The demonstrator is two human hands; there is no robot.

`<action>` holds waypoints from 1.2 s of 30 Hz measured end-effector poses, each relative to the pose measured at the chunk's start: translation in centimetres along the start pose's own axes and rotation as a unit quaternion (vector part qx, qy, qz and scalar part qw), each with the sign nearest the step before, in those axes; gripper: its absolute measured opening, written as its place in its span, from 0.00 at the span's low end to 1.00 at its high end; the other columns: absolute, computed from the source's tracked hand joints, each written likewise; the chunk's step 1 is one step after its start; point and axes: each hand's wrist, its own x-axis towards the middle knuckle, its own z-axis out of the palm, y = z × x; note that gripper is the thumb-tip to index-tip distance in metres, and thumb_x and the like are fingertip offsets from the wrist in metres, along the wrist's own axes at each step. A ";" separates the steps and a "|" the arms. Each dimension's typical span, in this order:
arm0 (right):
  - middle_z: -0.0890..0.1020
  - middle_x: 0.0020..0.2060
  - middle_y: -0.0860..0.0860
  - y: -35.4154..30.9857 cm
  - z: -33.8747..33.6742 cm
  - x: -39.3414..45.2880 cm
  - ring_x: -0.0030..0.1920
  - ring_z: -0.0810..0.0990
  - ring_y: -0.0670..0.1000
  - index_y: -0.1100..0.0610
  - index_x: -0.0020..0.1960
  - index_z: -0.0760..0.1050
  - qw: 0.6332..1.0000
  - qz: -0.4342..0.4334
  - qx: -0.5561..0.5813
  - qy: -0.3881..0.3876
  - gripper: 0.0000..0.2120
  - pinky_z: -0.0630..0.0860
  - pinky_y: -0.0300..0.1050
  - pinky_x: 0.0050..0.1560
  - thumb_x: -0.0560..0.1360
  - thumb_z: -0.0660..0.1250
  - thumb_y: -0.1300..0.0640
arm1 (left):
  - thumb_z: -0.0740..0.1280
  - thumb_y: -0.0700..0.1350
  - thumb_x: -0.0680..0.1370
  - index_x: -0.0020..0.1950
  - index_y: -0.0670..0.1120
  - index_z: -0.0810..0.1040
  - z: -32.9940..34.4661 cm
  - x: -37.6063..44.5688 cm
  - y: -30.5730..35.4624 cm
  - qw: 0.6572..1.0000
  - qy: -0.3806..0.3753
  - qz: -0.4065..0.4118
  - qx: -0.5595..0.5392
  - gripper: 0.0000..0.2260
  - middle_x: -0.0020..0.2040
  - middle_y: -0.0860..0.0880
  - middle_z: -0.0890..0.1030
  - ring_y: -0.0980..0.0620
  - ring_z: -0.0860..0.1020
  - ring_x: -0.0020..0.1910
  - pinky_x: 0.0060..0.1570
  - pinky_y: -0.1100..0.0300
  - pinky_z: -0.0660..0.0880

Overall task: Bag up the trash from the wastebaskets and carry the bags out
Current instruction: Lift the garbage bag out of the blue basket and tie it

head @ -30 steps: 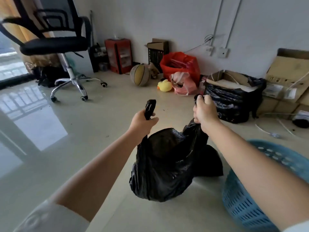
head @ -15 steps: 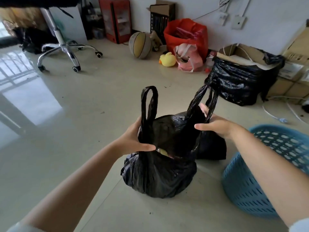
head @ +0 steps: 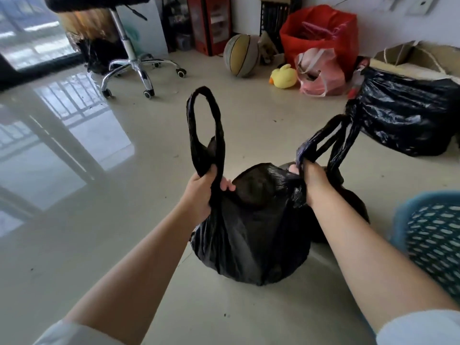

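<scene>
Both hands (head: 199,192) (head: 315,181) lower on black bag (head: 251,232) (handle loops (head: 204,125) upright)

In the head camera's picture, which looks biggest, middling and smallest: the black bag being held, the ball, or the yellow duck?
1. Black bag, though it sits nearest the camera.
2. Ball.
3. Yellow duck, clearly smallest, beside the ball.

Place: a spare room in a home, used for storage
Floor: glossy pale tiles (head: 74,245), window bars mirrored in them
Seat: office chair (head: 129,63) on castors
Along the wall: basketball (head: 240,56), yellow duck toy (head: 283,77), red bag (head: 321,38), cardboard boxes (head: 413,61)
Wall: plain white, with sockets (head: 420,3)
</scene>
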 end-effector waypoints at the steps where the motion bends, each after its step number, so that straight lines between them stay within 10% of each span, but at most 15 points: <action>1: 0.75 0.30 0.55 0.1 0.2 0.3 0.21 0.72 0.46 0.61 0.39 0.71 1.000 0.016 0.009 0.004 0.14 0.66 0.30 0.20 0.79 0.54 0.58 | 0.52 0.45 0.82 0.32 0.43 0.66 0.0 0.0 -0.4 0.998 0.039 0.002 -0.042 0.19 0.19 0.54 0.69 0.55 0.71 0.19 0.37 0.61 0.76; 5: 0.69 0.29 0.51 0.5 1.2 0.2 0.24 0.69 0.48 0.58 0.34 0.67 0.988 0.077 0.102 -0.085 0.14 0.66 0.37 0.24 0.76 0.58 0.53 | 0.56 0.46 0.81 0.34 0.46 0.63 -0.9 -0.8 -1.9 0.985 0.126 -0.025 -0.118 0.15 0.17 0.54 0.61 0.57 0.61 0.15 0.23 0.64 0.70; 12: 0.76 0.34 0.55 0.7 1.2 -0.5 0.34 0.76 0.50 0.61 0.35 0.74 0.959 0.026 -0.214 -0.186 0.13 0.76 0.40 0.37 0.75 0.57 0.68 | 0.46 0.30 0.73 0.38 0.42 0.68 -3.1 0.4 -2.7 0.975 0.085 -0.056 -0.198 0.14 0.23 0.49 0.69 0.53 0.67 0.25 0.34 0.61 0.65; 15: 0.80 0.37 0.53 0.5 0.8 -0.4 0.40 0.79 0.52 0.56 0.36 0.74 0.973 -0.058 -0.156 -0.163 0.14 0.75 0.45 0.47 0.79 0.56 0.61 | 0.47 0.31 0.75 0.37 0.41 0.68 -2.7 1.2 -3.2 0.978 0.022 -0.029 -0.205 0.14 0.24 0.48 0.73 0.51 0.73 0.26 0.40 0.58 0.69; 19: 0.82 0.25 0.48 1.2 -0.1 -0.9 0.32 0.84 0.49 0.54 0.40 0.68 0.966 -0.025 0.168 -0.194 0.15 0.81 0.42 0.37 0.81 0.48 0.54 | 0.53 0.34 0.67 0.34 0.44 0.66 -2.6 0.8 -4.2 0.963 -0.030 -0.060 -0.262 0.07 0.19 0.51 0.69 0.52 0.73 0.21 0.41 0.57 0.69; 24: 0.62 0.12 0.45 2.4 0.8 -1.1 0.13 0.59 0.42 0.56 0.37 0.66 0.986 0.050 0.067 -0.147 0.17 0.58 0.32 0.15 0.81 0.49 0.52 | 0.51 0.32 0.67 0.34 0.44 0.65 -1.8 1.6 -4.5 0.942 0.035 -0.067 -0.327 0.08 0.15 0.52 0.62 0.56 0.63 0.14 0.30 0.64 0.70; 31: 0.74 0.28 0.55 2.6 2.6 -2.1 0.26 0.72 0.46 0.62 0.32 0.69 0.931 0.013 -0.302 -0.203 0.14 0.68 0.31 0.22 0.73 0.53 0.72 | 0.53 0.33 0.77 0.31 0.44 0.61 -2.1 2.0 -4.0 0.978 0.120 -0.166 -0.036 0.14 0.19 0.50 0.62 0.56 0.60 0.12 0.27 0.62 0.64; 36: 0.76 0.28 0.50 3.5 4.9 -3.4 0.34 0.76 0.50 0.54 0.38 0.68 0.868 -0.141 -0.433 -0.197 0.14 0.68 0.44 0.40 0.80 0.51 0.56 | 0.63 0.39 0.77 0.31 0.45 0.67 -3.2 1.0 -3.1 0.978 -0.019 -0.163 0.128 0.14 0.21 0.53 0.65 0.57 0.62 0.22 0.27 0.65 0.62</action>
